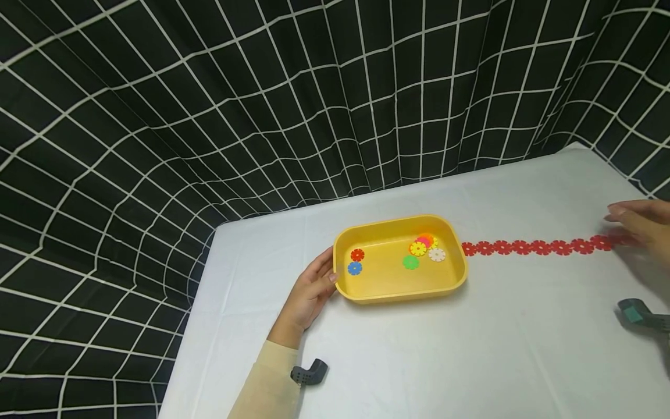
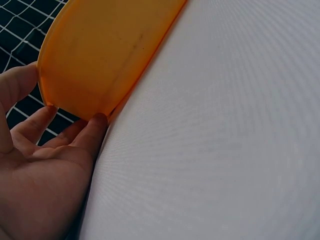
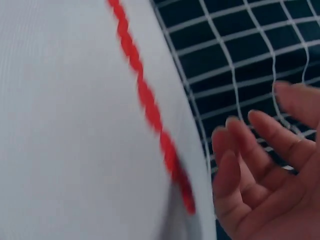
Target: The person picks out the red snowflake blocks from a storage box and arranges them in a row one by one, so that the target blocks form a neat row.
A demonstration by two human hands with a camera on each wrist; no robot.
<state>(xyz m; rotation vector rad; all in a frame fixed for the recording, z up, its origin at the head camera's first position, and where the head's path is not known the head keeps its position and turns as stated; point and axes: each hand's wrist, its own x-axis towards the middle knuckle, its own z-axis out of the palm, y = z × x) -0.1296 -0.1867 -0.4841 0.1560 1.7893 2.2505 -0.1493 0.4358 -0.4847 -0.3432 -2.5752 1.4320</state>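
A yellow plastic tray (image 1: 384,283) sits on the white cloth, with a few flower-shaped discs inside. My left hand (image 1: 310,294) holds its left end, thumb at the rim and fingers against the outer wall, as the left wrist view also shows. From the tray's right side a chain of red notched discs (image 1: 541,248) stretches right across the cloth. Over the chain's far right end hovers my right hand (image 1: 646,224), fingers loosely bent and holding nothing. In the right wrist view that hand (image 3: 270,180) appears apart from the red chain (image 3: 148,105).
Toward the tray's left end lie a red disc (image 1: 357,255) and a blue disc (image 1: 355,268). A green disc (image 1: 410,262), a white disc (image 1: 437,255) and overlapping yellow, pink and orange discs lie toward its right. Black grid-patterned curtain (image 1: 293,105) surrounds the table.
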